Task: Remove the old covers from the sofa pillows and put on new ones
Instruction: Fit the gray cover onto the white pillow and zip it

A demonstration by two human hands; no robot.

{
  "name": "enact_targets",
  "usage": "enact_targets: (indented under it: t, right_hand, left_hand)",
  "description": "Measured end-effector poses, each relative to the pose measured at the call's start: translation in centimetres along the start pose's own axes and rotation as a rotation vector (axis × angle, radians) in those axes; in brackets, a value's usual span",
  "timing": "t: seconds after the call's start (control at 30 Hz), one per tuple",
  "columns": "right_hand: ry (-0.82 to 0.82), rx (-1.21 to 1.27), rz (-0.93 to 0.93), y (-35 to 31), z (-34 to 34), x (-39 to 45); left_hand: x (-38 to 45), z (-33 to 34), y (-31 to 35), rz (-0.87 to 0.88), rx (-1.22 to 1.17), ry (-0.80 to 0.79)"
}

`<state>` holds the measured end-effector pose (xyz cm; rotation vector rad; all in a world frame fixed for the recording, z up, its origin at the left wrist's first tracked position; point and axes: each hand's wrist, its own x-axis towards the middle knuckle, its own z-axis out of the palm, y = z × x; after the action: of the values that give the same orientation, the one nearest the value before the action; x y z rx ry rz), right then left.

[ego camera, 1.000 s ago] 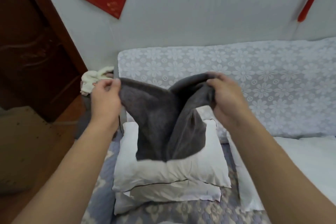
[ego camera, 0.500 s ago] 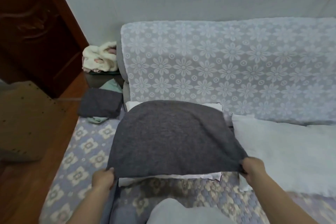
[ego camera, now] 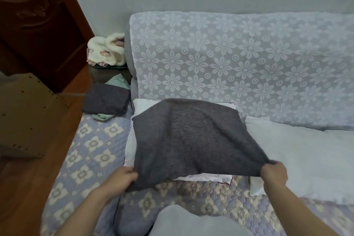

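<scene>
A dark grey pillow cover (ego camera: 191,140) lies spread over a stack of bare white pillows (ego camera: 141,106) on the sofa seat. My left hand (ego camera: 122,178) grips the cover's near left corner. My right hand (ego camera: 274,173) grips its near right corner, pulled out to the right. The pillows show only as white edges at the back, the left side and the front (ego camera: 206,177). Another bare white pillow (ego camera: 306,159) lies to the right, touching the stack.
A folded dark grey cover (ego camera: 107,99) and a mint cloth (ego camera: 101,117) lie at the seat's left end. Fluffy cream fabric (ego camera: 107,50) sits on a dark side table. The lace-covered sofa back (ego camera: 239,67), a wooden door (ego camera: 38,25) and a board (ego camera: 24,117) surround the seat.
The cover was held up bunched between both hands; it has come down and been laid flat over the pillow stack. Both hands moved to its near corners, and the view tilted downward.
</scene>
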<state>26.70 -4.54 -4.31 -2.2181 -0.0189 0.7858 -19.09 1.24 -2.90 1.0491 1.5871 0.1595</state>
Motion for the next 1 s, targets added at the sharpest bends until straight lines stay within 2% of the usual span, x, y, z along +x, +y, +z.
enact_targets:
  t: [0.03, 0.07, 0.1, 0.13, 0.17, 0.23, 0.4, 0.47, 0.57, 0.67, 0.73, 0.77, 0.83, 0.9, 0.93, 1.0]
  right_hand:
    - [-0.032, -0.045, 0.060, 1.1, -0.2, 0.8]
    - [-0.090, -0.259, 0.044, 2.5, -0.2, 2.3]
    - [-0.132, -0.378, 0.037, 3.5, 0.1, 3.7]
    - [-0.153, -0.377, 0.043, 3.9, 0.2, 3.8]
    - [-0.153, -0.313, 0.042, 3.7, 0.2, 3.1]
    - [-0.182, -0.417, -0.043, 3.1, 0.8, 1.3]
    - [-0.352, -0.508, -0.173, 0.8, 4.0, -0.8]
    - [-0.359, -0.500, -0.172, 0.4, 4.5, -2.2]
    - [-0.412, -0.367, -0.093, 0.8, 4.2, -3.6]
    - [-0.338, -0.326, 0.015, 2.7, 2.8, -3.9]
    - [-0.287, -0.336, 0.122, 4.8, 1.8, -4.0]
    - [-0.275, -0.349, 0.180, 5.8, 1.4, -4.2]
    - [-0.294, -0.422, 0.261, 7.8, 0.7, -3.8]
    - [-0.312, -0.500, 0.270, 9.2, 0.1, -2.9]
    - [-0.321, -0.532, 0.255, 9.7, -0.1, -2.5]
    - [-0.329, -0.579, 0.225, 9.7, -0.1, -1.7]
  left_hand:
    - [0.9, -0.1, -2.3, -0.077, 0.216, 0.024]
    - [1.7, -0.2, -4.2, -0.159, 0.351, 0.085]
    - [2.3, -0.7, -5.6, -0.238, 0.400, 0.150]
    - [2.8, -1.0, -6.4, -0.294, 0.392, 0.199]
    - [3.3, -1.2, -6.5, -0.314, 0.356, 0.223]
    - [3.9, -1.2, -4.2, -0.300, 0.255, 0.210]
    - [9.2, -2.0, 2.3, -0.100, 0.071, 0.268]
    - [13.1, -2.5, 3.4, -0.097, -0.034, 0.274]
    - [16.9, -2.2, 4.5, -0.115, -0.231, 0.301]
    - [19.5, -1.6, 5.8, -0.099, -0.559, 0.237]
    - [19.6, -1.7, 6.4, -0.088, -0.650, 0.242]
    - [19.3, -2.0, 7.1, -0.042, -0.595, 0.325]
    - [17.8, -3.2, 8.8, 0.120, -0.342, 0.649]
    - [16.4, -5.2, 10.1, 0.265, -0.185, 0.872]
    - [16.2, -5.9, 10.7, 0.273, -0.153, 0.908]
    - [16.1, -6.4, 11.3, 0.246, -0.061, 0.855]
